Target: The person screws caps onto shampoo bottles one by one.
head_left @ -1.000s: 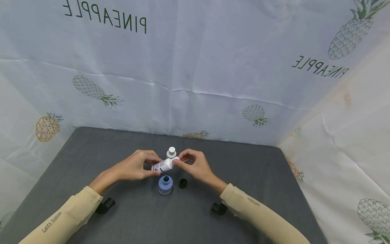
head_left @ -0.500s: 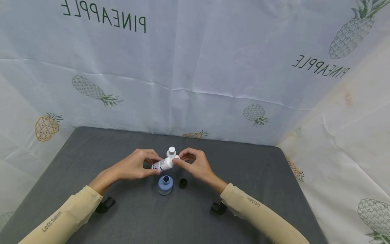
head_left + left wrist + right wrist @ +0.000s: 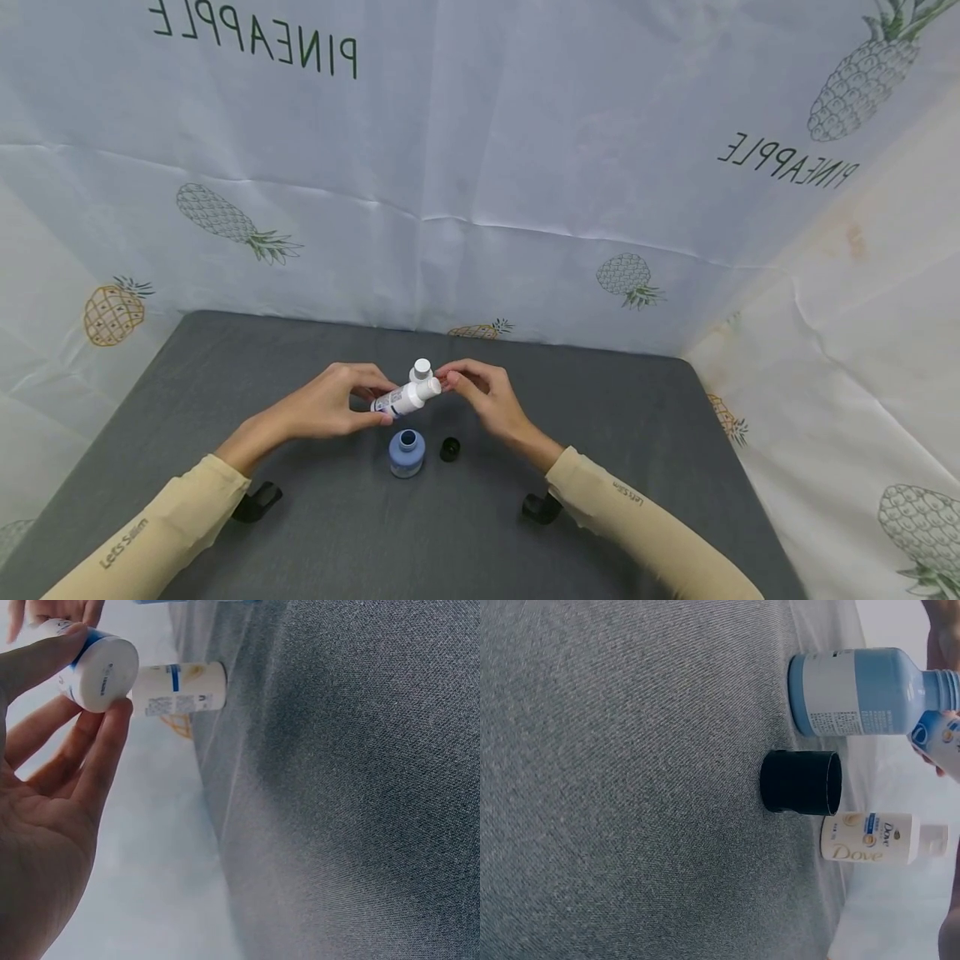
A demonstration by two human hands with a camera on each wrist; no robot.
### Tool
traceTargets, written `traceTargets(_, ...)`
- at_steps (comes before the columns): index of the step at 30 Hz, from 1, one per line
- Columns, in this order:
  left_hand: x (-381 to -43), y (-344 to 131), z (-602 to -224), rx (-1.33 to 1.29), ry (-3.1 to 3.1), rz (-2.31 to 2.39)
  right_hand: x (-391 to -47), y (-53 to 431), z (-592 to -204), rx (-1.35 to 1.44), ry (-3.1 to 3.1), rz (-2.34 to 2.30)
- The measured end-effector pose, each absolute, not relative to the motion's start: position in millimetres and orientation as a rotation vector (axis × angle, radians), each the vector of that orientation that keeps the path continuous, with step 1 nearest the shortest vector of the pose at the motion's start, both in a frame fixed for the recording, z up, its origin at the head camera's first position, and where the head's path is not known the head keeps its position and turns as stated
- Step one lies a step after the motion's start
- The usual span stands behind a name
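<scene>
My left hand (image 3: 330,402) grips a small white bottle (image 3: 399,402) with blue print, tilted with its white cap (image 3: 428,388) up to the right. In the left wrist view the bottle's round base (image 3: 109,675) faces the camera, between thumb and fingers. My right hand (image 3: 487,400) is beside the cap, thumb lifted off it and fingers loosely extended; whether a fingertip still touches the cap cannot be told. Behind the held bottle stands an upright white Dove bottle (image 3: 871,838). In front is a blue bottle (image 3: 407,455) with an uncovered mouth.
A black cap (image 3: 450,450) rests on the grey table (image 3: 480,533), right of the blue bottle. Black wrist mounts (image 3: 258,502) are under both forearms. A pineapple-print cloth (image 3: 480,167) hangs behind the table's far edge.
My right hand has let go of the cap: its thumb moved up and away to the right. The bottle in my left hand stays tilted, nearly in place.
</scene>
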State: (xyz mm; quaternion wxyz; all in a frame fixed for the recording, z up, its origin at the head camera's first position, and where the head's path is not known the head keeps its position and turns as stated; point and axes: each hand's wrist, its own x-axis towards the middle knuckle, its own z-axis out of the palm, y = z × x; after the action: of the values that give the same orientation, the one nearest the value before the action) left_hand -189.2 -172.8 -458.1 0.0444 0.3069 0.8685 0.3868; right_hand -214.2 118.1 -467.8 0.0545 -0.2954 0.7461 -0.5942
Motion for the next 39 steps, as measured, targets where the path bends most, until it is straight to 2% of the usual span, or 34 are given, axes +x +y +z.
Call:
traceTargets(13, -188, -172, -457, 0.970, 2.650, 1.220, -217, 124, -466, -1.172, 2.117, -1.770)
traceTargets(39, -188, -173, -456, 1.005, 2.633, 1.204, -212, 115, -470, -0.849, 2.260, -1.764)
